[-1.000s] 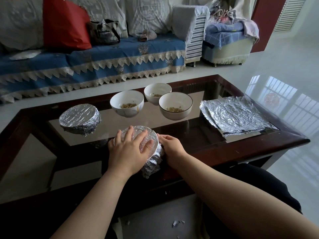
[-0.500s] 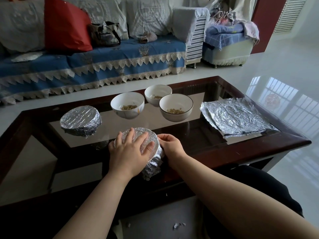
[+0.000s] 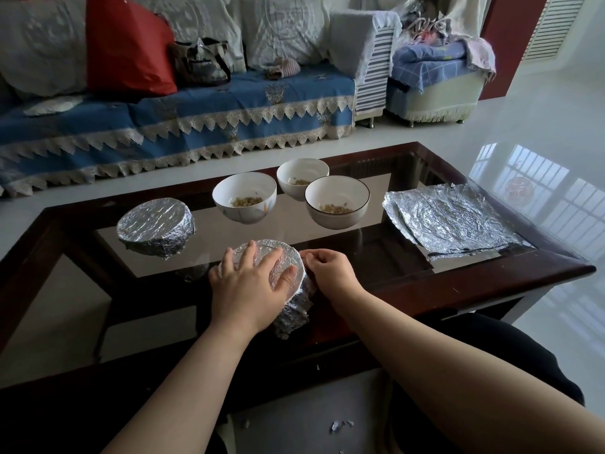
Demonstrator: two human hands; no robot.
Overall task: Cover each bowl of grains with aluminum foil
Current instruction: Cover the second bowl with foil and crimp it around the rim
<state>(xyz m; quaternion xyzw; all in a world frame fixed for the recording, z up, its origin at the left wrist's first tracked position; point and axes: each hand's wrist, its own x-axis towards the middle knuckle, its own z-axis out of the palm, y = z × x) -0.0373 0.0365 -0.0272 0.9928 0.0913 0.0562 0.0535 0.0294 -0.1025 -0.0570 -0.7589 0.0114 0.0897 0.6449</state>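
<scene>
While left hand (image 3: 250,290) flat on foil-wrapped bowl (image 3: 288,267), right hand (image 3: 330,273) seemingly pinching rim; three open bowls (image 3: 244,201) behind.

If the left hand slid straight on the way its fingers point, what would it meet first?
Past the foil-wrapped bowl under the left hand, probably the left open bowl of grains, though depth is uncertain.

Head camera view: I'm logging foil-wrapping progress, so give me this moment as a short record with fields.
surface: dark wood-framed glass coffee table
finished: one foil-wrapped bowl, at left
in progress: foil-covered bowl, near edge
left hand: palm flat on that bowl's foil top
right hand: fingers pressing foil at its right rim
uncovered: three white bowls holding grains
supply: stacked crinkled aluminium foil sheets, at right
</scene>
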